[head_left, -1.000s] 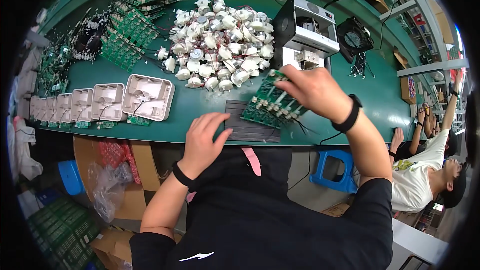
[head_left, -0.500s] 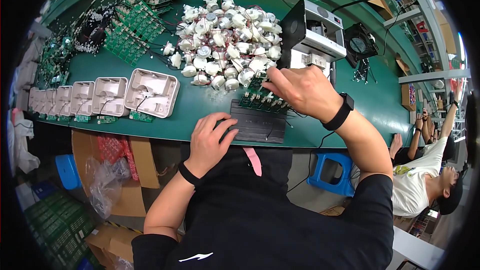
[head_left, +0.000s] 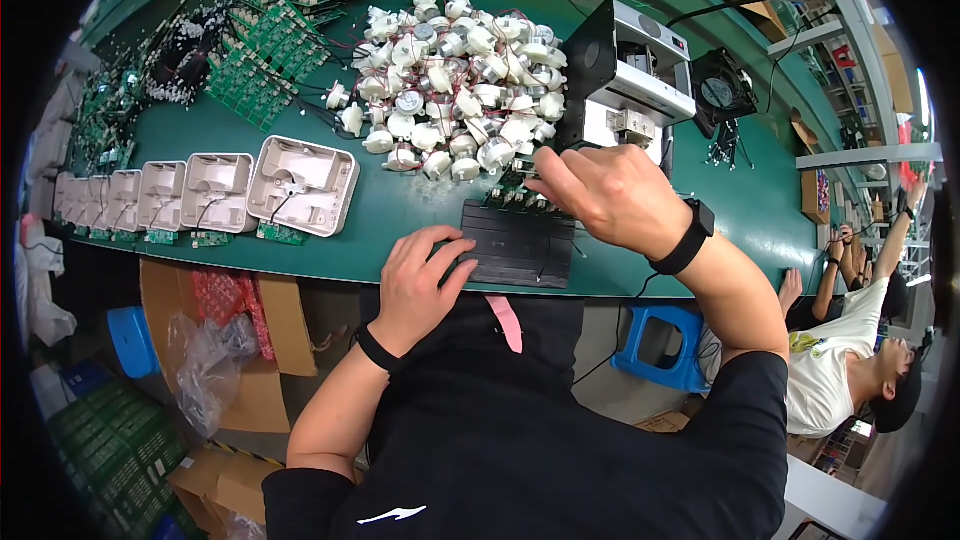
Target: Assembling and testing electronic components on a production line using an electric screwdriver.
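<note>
My left hand (head_left: 422, 275) lies at the front of the bench, fingers apart. Its fingertips touch the left edge of a flat black ridged plate (head_left: 515, 245). Just beyond the plate, my right hand (head_left: 615, 195) is closed, with thumb and fingers pinched at a green circuit board panel (head_left: 520, 198) with pale connectors. Part of the panel is hidden behind the fingers, and the exact grip cannot be made out. A pile of white motors (head_left: 450, 90) with red wires lies just behind the panel.
At left, open white plastic housings (head_left: 303, 187) stand in a row; green circuit boards (head_left: 270, 55) are heaped behind them. A grey-and-black machine (head_left: 630, 70) and a black fan (head_left: 718, 90) are at the back right. A blue stool (head_left: 660, 348) is below the bench; another person (head_left: 845, 370) sits at right.
The circuit board panel has tilted and shifted back off the black plate, showing less of its face. My right hand has moved slightly; my left hand stays at the plate's edge.
</note>
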`<state>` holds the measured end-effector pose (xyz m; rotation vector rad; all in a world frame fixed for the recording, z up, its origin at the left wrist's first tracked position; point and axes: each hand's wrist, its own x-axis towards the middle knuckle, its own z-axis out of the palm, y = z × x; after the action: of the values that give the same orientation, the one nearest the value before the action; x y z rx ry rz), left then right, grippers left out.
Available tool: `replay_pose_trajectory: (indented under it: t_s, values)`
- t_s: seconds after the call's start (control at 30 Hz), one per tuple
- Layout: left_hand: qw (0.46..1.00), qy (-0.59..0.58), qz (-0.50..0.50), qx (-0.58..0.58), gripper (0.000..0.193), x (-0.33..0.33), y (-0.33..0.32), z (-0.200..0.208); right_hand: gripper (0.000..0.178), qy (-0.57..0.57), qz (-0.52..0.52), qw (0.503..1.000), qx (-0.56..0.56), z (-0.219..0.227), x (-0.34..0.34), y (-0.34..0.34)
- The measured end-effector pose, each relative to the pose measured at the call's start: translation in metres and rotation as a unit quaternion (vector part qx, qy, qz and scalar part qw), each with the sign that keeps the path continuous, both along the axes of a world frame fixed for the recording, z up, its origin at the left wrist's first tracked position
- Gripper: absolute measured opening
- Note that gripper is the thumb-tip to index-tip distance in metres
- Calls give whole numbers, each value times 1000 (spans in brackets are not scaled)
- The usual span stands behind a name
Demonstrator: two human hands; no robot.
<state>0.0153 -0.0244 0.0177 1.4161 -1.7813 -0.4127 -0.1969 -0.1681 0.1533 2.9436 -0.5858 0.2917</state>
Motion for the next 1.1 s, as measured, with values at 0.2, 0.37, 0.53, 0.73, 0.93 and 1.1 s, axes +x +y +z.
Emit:
replay_pose_trajectory:
  t_s: [0.2, 0.37, 0.53, 0.73, 0.93, 1.1]
  values:
    - [1000, 1, 2, -1, 22, 0, 0, 0, 20, 0, 25, 1000, -6, -1, -2, 13]
    - [1000, -2, 2, 0, 22, -1, 0, -2, 20, 56, 44, 996, -54, 1, -3, 18]
    - [1000, -4, 5, -1, 21, -1, -2, 0, 20, 63, 57, 995, -49, 0, 0, 8]
    - [1000, -6, 17, 0, 20, -4, 0, -1, 21, 47, 21, 998, -31, -6, 0, 13]
    - [1000, -12, 16, -9, 21, -3, -2, -3, 23, 19, 25, 998, -61, -12, -1, -4]
    - [1000, -20, 4, -23, 20, -5, -2, -2, 24, 32, -2, 998, -51, -38, -1, -59]
